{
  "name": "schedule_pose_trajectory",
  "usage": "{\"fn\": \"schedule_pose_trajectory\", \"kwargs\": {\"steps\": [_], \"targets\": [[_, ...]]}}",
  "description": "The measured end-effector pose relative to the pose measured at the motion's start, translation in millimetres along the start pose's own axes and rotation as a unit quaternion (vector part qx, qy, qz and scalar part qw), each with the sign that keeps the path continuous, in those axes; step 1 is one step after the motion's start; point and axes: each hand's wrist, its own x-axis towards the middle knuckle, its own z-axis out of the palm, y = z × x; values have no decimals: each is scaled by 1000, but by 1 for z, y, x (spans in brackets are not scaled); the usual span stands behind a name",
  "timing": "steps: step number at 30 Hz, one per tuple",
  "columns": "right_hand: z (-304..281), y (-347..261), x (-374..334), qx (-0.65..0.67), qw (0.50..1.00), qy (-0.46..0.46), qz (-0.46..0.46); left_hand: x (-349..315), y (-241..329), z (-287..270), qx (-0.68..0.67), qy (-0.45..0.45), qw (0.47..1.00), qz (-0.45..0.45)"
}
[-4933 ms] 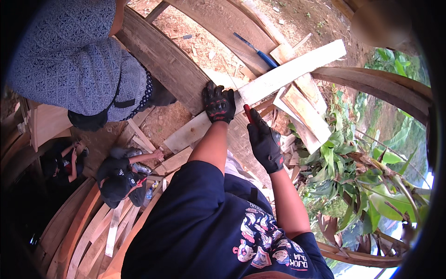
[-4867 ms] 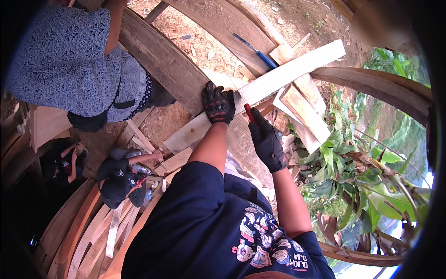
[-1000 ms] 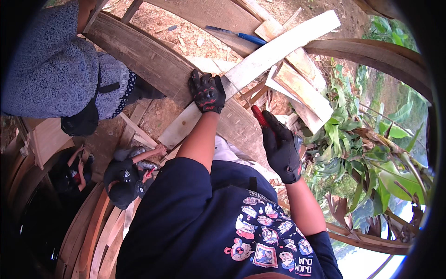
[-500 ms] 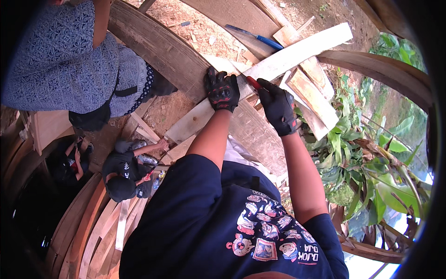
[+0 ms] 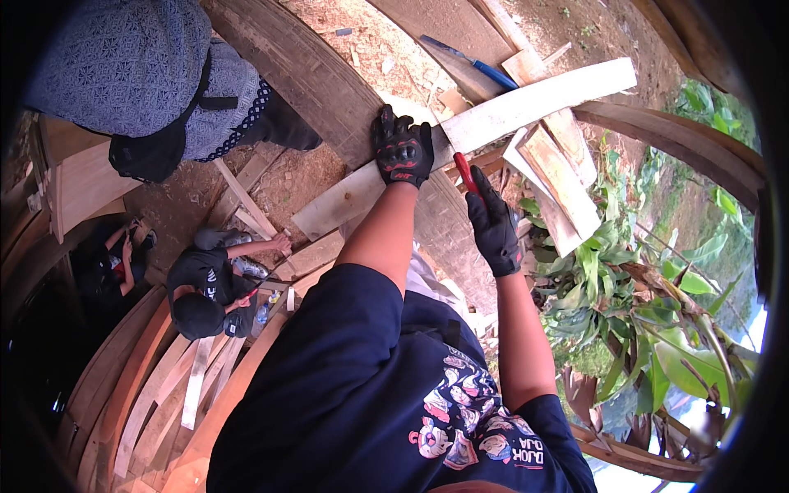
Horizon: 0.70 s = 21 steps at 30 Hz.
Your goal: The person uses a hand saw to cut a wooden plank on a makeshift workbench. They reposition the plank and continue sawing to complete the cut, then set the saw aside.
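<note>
Pale plank [image 5: 538,103] lies beneath the spread left hand [image 5: 403,152]; beside it, the right hand [image 5: 495,222] clamps a red-handled tool [image 5: 464,171]. Slackened left-hand pressure could let the plank slip.

Open-air woodworking yard: stacked planks [image 5: 196,382], wood chips [image 5: 388,64]

room above right end of plank [image 5: 549,100], stacked boards [image 5: 557,174] beside right hand [image 5: 494,226]
</note>
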Motion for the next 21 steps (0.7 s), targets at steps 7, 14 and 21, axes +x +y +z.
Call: {"fn": "schedule_pose_trajectory", "kwargs": {"steps": [7,14,21], "targets": [[-10,-75,63,-61,996,-44,56,-1,-2,8,-2,42,999,22],[-6,-68,39,-76,996,-40,26,4,3,-4,27,-1,1000,1],[-44,-31,-18,35,993,-41,109,4,5,-7,30,-59,998,5]]}}
